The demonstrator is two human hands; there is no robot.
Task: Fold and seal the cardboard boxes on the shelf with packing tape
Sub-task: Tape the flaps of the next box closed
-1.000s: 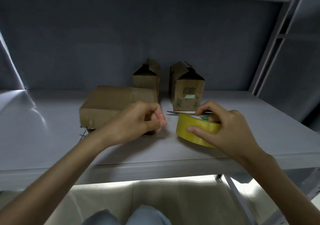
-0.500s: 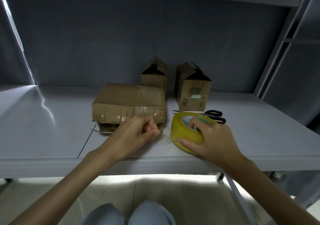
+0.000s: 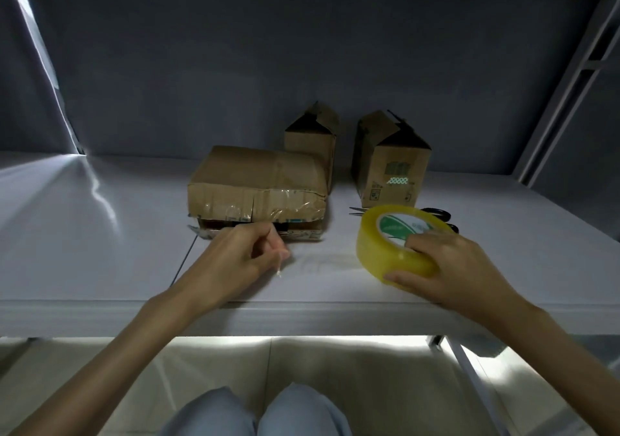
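Yellowish tape roll [image 3: 396, 251] gripped by right hand [image 3: 449, 268], left hand [image 3: 235, 261] pinching its clear pulled end, crumpled taped box [image 3: 258, 187] behind

dim | light from left | shelf [image 3: 100, 201] glare | edges warped

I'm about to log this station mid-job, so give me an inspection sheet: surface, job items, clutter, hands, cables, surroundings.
Surface: pale grey shelf, a seam running from under the flat box to the front edge.
Job's things: flat box lying with clear tape across its near face, bottom edge ragged; two small boxes upright behind, top flaps not flat; yellow tape roll tilted at the right.
Clutter: scissors behind the roll, mostly hidden.
Hands: left hand pinches a tape end stretched from the roll; right hand grips the roll.
Cables: nothing seen.
Surroundings: grey back wall, shelf upright at right, tiled floor and the person's knees below.
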